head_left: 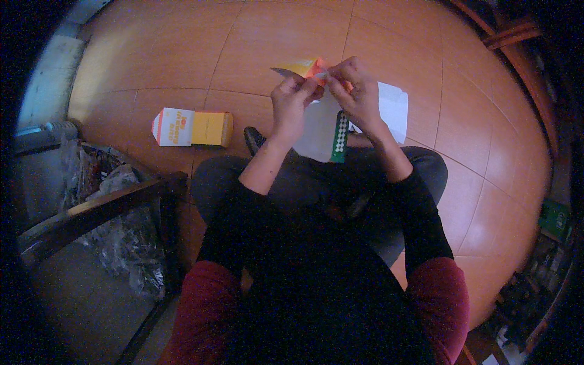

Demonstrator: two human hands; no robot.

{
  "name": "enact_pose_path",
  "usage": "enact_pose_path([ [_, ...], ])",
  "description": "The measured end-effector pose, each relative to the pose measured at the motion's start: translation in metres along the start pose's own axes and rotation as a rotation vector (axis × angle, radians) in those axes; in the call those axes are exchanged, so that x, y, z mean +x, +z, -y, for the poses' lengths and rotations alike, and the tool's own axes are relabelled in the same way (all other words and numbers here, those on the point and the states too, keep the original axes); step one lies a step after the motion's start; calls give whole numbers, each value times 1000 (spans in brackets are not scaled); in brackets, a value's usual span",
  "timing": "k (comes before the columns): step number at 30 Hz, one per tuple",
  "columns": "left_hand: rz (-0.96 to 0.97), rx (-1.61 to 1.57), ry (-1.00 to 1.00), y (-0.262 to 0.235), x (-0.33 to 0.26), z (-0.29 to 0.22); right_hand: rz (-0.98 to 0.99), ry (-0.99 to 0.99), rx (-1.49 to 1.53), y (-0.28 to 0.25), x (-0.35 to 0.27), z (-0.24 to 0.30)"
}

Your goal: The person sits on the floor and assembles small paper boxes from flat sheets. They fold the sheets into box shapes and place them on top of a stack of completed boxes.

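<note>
Above my crossed legs, both hands meet at a small yellow and orange-pink folded card piece point(312, 65). My left hand point(289, 104) pinches its near side between thumb and fingers. From the right, my right hand point(359, 96) closes its fingertips on the orange end, close to the left fingertips. Something small and pale shows between the fingertips, too small to name. Under the hands lies a grey card sheet point(316, 135) with a green, white-patterned edge, near my lap. A white sheet point(393, 111) rests on the floor beyond my right wrist.
A white, yellow and pink carton point(176, 128) lies on the tiled floor point(267, 30) to my left. A dark wooden chair point(91, 210) stands at the left, with crumpled clear plastic point(131, 243) beside it. A green box point(553, 220) sits among dark items at the right edge.
</note>
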State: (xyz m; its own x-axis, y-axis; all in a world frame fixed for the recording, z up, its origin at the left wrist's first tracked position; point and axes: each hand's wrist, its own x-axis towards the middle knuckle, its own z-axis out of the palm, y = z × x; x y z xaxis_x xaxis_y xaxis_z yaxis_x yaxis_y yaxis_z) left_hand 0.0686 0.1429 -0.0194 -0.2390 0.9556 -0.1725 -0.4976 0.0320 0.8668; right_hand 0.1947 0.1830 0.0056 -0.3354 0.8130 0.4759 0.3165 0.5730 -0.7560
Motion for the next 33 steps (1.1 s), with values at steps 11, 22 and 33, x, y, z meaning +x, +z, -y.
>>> enact_pose_path([
  [11,79,33,-7,-12,7,5,-28,-99,-155,11,-6,-1],
  [22,218,-205,-114,5,-1,-11,426,433,481,0,0,-15],
  [33,-17,977,156,-10,13,-18,267,586,704,1,1,-19],
])
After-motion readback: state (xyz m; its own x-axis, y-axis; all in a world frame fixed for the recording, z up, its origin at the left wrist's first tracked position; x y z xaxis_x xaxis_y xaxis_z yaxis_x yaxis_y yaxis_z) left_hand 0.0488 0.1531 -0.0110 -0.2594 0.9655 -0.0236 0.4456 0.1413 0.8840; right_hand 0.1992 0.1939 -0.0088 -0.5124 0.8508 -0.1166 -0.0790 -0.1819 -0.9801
